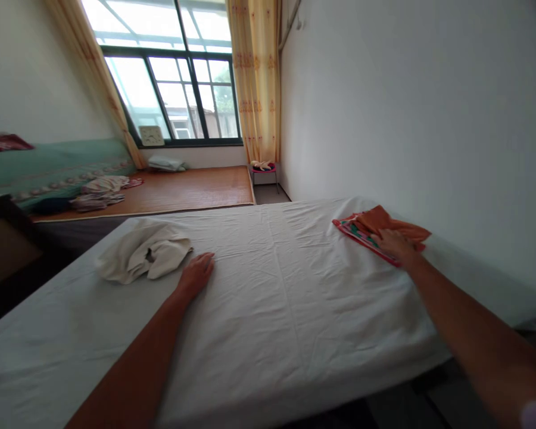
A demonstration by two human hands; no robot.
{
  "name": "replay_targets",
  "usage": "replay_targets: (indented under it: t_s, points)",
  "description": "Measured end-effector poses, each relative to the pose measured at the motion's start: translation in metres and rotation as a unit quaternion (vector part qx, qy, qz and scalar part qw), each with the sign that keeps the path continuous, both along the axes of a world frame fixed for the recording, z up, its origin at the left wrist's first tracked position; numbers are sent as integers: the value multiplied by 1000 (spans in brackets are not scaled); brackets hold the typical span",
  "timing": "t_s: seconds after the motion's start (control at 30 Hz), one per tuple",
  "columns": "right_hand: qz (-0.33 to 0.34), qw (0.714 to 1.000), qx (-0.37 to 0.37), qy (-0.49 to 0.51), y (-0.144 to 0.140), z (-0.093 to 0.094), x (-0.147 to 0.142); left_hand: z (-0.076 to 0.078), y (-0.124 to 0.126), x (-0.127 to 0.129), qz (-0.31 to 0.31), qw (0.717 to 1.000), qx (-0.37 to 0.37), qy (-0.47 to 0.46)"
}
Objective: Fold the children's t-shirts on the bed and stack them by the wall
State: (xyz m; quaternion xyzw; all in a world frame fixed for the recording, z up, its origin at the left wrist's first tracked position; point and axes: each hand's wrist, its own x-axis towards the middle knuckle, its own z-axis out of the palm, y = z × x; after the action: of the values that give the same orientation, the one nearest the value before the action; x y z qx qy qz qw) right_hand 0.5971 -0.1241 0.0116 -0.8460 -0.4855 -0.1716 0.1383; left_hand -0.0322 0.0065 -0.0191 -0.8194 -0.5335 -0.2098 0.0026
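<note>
A white sheet (268,310) with many small creases covers the table-like surface in front of me. My left hand (198,271) lies on this sheet with its fingers stretched out, holding nothing. Just left of its fingers is a crumpled off-white cloth (134,253) with a small dark gap near its middle. On the right, my right hand (395,244) rests on top of a folded orange cloth (375,218), which has a red edge and a green-and-pink patterned part. The fingers there lie extended over the fabric.
A white wall (393,107) runs along the right side. Beyond the sheet is a bed with a brown mat (201,187), bearing rumpled clothes (105,186) and a pillow (166,162). A small stool (264,170) stands by the curtain (256,83). Dark furniture (9,250) is at left.
</note>
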Motion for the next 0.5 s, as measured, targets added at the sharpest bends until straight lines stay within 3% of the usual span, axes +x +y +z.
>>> replay_targets:
  t_s: [0.07, 0.13, 0.27, 0.37, 0.5]
  points:
    - [60, 998, -32, -10, 24, -11, -25, 7, -5, -3, 23, 1000, 17, -2]
    - [137, 990, -13, -26, 49, -22, -59, 17, -11, -9, 73, 996, 58, 2]
    - [328, 944, -32, 7, 83, -34, -146, 35, -21, -32, 215, 969, 120, 23]
    - [432, 900, -40, 47, 91, -30, -215, 38, -23, -52, 278, 958, 58, 40]
    - [536, 838, -25, 103, 92, -18, -288, 36, -16, -71, 263, 963, -24, 45]
